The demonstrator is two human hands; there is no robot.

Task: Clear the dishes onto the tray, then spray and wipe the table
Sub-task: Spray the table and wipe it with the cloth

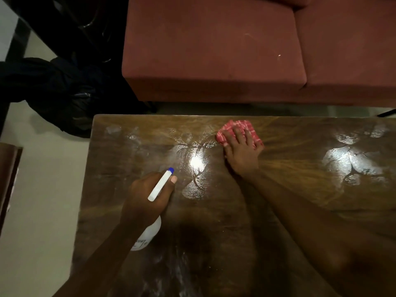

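Your right hand (pixel 242 151) lies flat on the red cloth (pixel 237 127). Its fingers are spread out and press the cloth down on the table (pixel 214 221), close to the table's far edge and about halfway along it. Your left hand (pixel 145 200) is wrapped round the spray bottle (pixel 150 234), with the white and blue nozzle poking out on top. It is over the near left part of the table.

The tray and dishes are out of view, so I think wiping is the job now. To do it well, press with your whole palm and go in long, straight rows from one end of the table to the other, with each row lapping over the last a little. Shiny wet patches (pixel 351 161) sit toward the table's right end, and more wet marks shine in the middle, just left of the cloth. Those look like the next spots to wipe. The near side looks dull and streaky, so it may need a pass too.

Past the table's far edge stands a red sofa (pixel 214 50). A dark bundle (pixel 64 93) lies on the floor off the table's far left corner. What could get in the cloth's way is your own left arm and the bottle — lift them off when the cloth comes there, and don't squeeze the trigger by mistake.
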